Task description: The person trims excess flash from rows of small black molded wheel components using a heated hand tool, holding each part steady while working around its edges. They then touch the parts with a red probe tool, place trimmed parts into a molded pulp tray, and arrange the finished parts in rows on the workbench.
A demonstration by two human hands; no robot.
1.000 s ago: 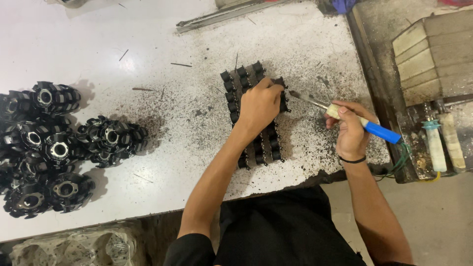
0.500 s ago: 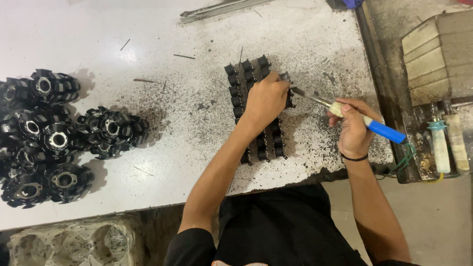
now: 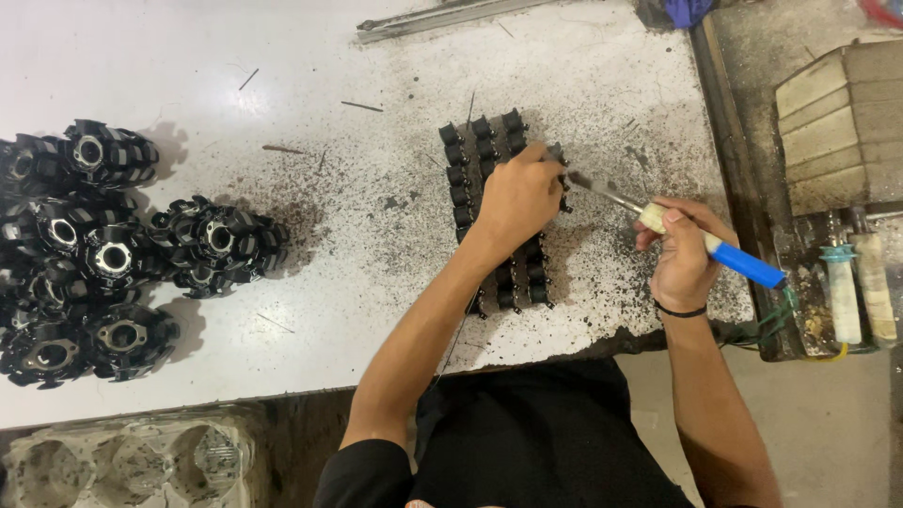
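Soldering at the flat black block of small coil parts [image 3: 499, 212] on the speckled white desk [image 3: 282, 85].
Left hand [image 3: 515, 199] pressing it, right hand [image 3: 679, 256] fingers closed round blue-handled soldering iron [image 3: 701, 242]; finished black round wound stators [image 3: 94, 249] piled far left.

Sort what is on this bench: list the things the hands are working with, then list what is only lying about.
In hand:
- left hand pressing on the black strip of small parts
- right hand gripping the blue-handled soldering iron, tip at the strip's right edge

Lying about:
- heap of black round finned parts, far left
- long metal bar, top edge
- wooden block, right
- clear plastic tray, below the table
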